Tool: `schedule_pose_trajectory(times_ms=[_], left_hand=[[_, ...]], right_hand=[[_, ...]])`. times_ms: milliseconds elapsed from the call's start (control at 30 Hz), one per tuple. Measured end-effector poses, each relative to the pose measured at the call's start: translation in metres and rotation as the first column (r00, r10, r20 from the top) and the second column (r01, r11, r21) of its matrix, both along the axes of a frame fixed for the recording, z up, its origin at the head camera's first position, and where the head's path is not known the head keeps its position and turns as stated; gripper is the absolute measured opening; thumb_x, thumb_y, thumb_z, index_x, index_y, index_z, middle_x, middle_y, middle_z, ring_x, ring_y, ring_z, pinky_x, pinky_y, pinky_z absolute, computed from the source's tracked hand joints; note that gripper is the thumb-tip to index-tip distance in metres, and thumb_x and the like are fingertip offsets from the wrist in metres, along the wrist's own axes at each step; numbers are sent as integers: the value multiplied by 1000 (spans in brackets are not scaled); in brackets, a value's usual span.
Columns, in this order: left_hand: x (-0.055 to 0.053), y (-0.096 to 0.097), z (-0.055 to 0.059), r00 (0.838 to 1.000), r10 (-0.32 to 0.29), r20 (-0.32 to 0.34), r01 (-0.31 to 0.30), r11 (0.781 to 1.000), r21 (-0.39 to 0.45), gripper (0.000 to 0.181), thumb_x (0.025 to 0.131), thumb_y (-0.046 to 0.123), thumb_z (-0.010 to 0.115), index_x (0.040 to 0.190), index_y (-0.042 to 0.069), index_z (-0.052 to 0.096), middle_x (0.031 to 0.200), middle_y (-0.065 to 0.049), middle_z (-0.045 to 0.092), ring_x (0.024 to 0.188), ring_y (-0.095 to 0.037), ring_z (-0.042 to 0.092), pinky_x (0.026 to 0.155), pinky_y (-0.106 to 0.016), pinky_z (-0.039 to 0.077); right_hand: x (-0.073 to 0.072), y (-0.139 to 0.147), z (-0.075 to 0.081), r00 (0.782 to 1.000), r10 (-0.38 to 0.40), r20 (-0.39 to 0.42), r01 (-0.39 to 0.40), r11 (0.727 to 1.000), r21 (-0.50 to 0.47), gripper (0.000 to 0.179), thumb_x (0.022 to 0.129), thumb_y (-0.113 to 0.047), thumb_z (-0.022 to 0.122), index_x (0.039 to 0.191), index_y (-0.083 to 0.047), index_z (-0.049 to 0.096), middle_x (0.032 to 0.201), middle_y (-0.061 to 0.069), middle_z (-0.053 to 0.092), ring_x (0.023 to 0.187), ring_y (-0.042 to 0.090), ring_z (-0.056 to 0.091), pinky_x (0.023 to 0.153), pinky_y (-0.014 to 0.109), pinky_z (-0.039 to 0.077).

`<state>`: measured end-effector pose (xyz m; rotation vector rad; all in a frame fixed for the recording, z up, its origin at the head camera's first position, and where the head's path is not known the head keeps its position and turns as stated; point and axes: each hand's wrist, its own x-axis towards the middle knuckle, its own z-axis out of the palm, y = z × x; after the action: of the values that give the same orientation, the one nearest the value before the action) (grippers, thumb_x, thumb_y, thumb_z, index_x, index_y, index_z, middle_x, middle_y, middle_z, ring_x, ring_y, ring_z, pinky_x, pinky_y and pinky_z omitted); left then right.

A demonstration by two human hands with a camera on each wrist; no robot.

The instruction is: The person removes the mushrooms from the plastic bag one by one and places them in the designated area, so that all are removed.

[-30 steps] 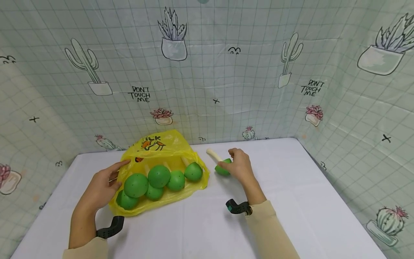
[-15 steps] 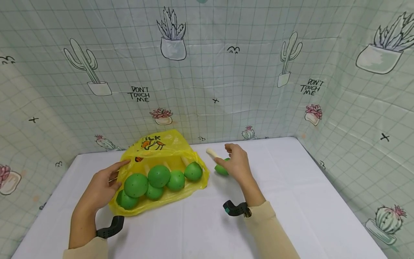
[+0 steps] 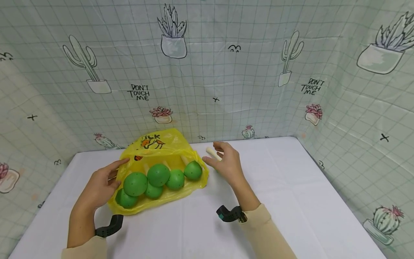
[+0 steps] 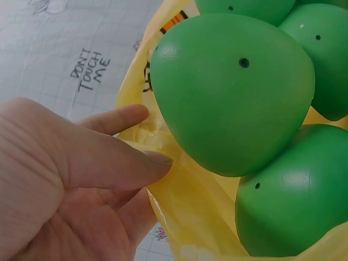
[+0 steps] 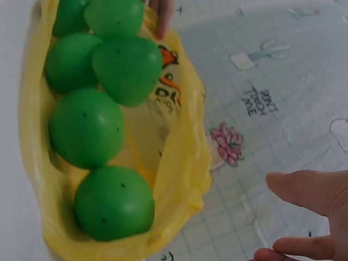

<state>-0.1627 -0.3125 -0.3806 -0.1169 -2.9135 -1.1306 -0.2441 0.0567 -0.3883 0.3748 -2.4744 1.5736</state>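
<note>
A yellow plastic bag [image 3: 176,142] lies with its mouth towards me, holding several green rounded heads [image 3: 158,175] with black dots; pale sticks [image 3: 184,160] show behind some of them. At the bag's left edge my left hand [image 3: 100,187] pinches the plastic, thumb inside the mouth in the left wrist view. My right hand [image 3: 228,163] hovers just right of the bag, thumb and fingers spread around nothing in the right wrist view. Beneath it lies a loose cream stick [image 3: 212,153]; its green head is mostly hidden by that hand.
A white cloth [image 3: 278,201] covers the table. Behind and beside it hangs a checked sheet [image 3: 207,72] with printed cacti and lettering. Each wrist wears a black camera band, such as the right band [image 3: 231,214].
My right hand has moved left, off the loose green-headed stick and towards the bag's edge, leaving the stick in place. The left hand and the bag have stayed where they were.
</note>
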Motion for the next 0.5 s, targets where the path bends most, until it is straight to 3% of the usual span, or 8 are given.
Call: schedule_pose_trajectory(times_ms=[500], left_hand=[[0, -1, 1, 1000, -1, -16, 1, 1000, 0, 70, 95, -18, 54, 160, 2, 40, 160, -37, 35, 136, -62, 44, 106, -68, 46]], right_hand=[[18, -32, -1, 990, 116, -81, -118, 993, -25, 60, 87, -10, 86, 138, 9, 60, 137, 22, 63, 130, 39, 61, 108, 47, 54]])
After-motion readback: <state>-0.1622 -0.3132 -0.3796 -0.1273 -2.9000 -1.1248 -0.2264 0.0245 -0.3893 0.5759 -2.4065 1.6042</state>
